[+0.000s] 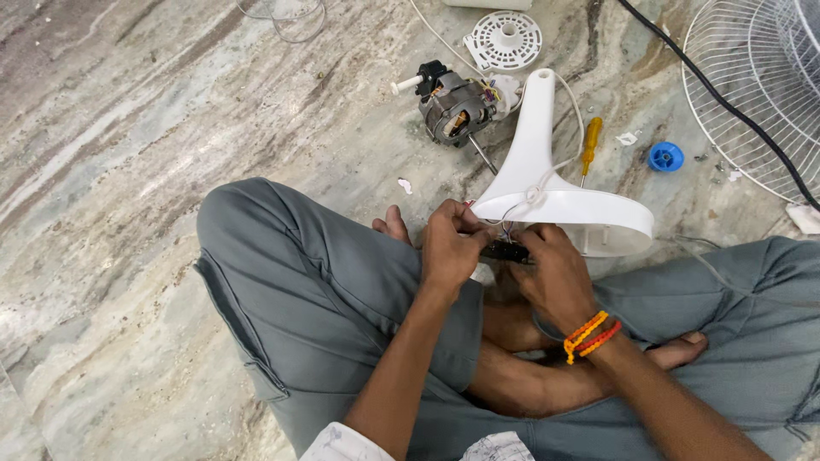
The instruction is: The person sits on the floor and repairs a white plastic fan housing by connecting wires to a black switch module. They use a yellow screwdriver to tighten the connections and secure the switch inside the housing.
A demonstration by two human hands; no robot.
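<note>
Hands | left grip and right grip both clenched on black switch block between them

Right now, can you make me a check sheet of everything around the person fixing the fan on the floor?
Surface: marble floor, streaked grey and brown; the person sits on it cross-legged.
Job's things: small black part with thin wires, held between both hands; white fan housing lying just beyond it.
Clutter: fan motor, round white vented cover, yellow-handled screwdriver, blue cap, small scraps.
Grippers: left hand pinching at the wires; right hand, with orange and red wrist bands, gripping the black part.
Cables: black cable crossing the top right; white cord running to the motor.
Surroundings: wire fan guard at top right.
</note>
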